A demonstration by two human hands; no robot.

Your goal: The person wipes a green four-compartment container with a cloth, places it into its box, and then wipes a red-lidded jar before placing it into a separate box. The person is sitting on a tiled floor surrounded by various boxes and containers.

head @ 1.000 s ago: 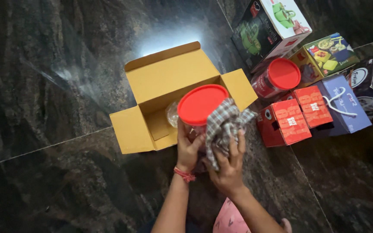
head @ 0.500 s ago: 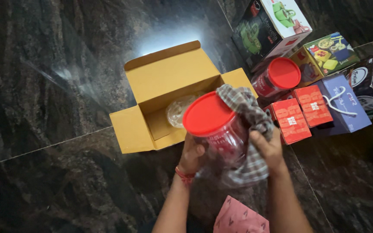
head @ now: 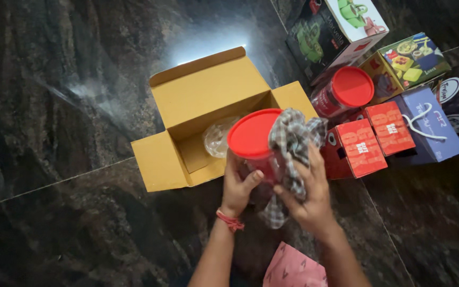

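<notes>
L hand [head: 238, 183] wraps the clear plastic jar w/ red round lid [head: 253, 135], steadying it above the dark stone floor [head: 70, 106], just in front of the open yellow cardboard box [head: 208, 101]. R hand [head: 306, 194] closed on a checked grey cloth [head: 290, 143], pressed to jar's side, prob so it can rub while jar stays braced

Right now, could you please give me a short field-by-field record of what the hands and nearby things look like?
left hand: grips the clear jar with a red lid
right hand: presses a checked cloth against the jar's side
open cardboard box: behind the jar, on the dark stone floor, crumpled plastic inside
second red-lidded jar: among printed boxes, right
</notes>
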